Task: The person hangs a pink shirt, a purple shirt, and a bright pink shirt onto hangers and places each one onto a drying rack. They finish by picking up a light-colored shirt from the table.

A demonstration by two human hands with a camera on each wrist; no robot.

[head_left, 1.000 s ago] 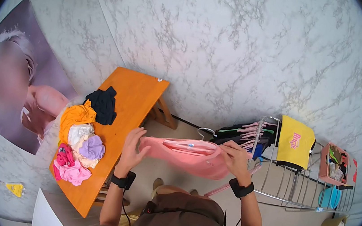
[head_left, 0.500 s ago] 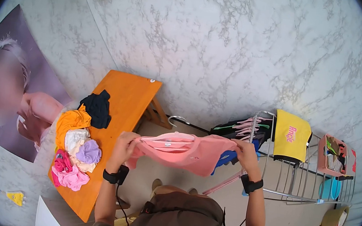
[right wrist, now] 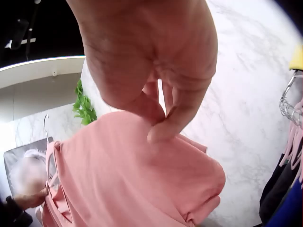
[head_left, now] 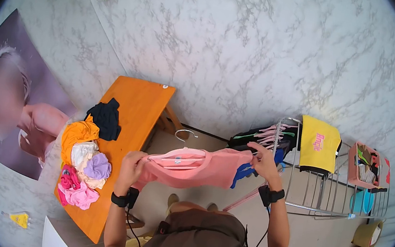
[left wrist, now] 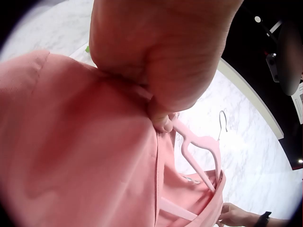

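Observation:
A pink T-shirt (head_left: 216,170) is spread between the two hands on a pink clothes hanger (left wrist: 208,142), whose metal hook (head_left: 187,133) sticks up beside the neckline. My left hand (head_left: 131,167) grips one shoulder of the shirt; in the left wrist view its thumb presses cloth and the hanger's arm together. At the other shoulder my right hand (head_left: 265,165) pinches the fabric between thumb and fingers, as the right wrist view (right wrist: 161,113) also shows. Most of the hanger is hidden inside the shirt.
A wooden table (head_left: 144,92) on the left bears a pile of crumpled clothes (head_left: 80,131). To the right stands a metal drying rack (head_left: 296,205) with dark garments on pink hangers, a yellow cloth (head_left: 319,143) and a pink basket (head_left: 360,180). A blue basin (head_left: 362,202) shows below.
My left hand went from open fingers to gripping the shirt's shoulder. The right hand drew the other shoulder outward, then raised some fingers. The shirt is stretched wider and the hook has shifted left.

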